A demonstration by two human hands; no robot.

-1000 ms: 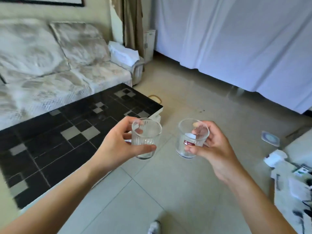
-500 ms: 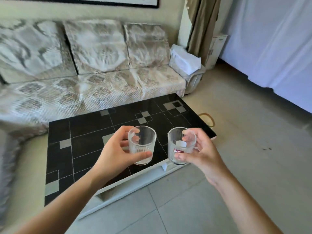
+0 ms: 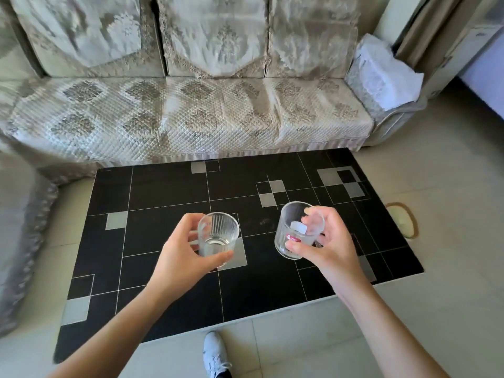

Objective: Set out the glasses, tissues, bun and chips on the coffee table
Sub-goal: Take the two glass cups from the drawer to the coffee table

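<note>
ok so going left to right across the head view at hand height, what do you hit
left hand → ribbed clear glass → clear glass with red label → right hand → brown loop on the floor

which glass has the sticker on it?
The glass in the right hand, the smooth-walled glass: red-and-white label low on its side. The ribbed glass in the left hand shows none.
</note>
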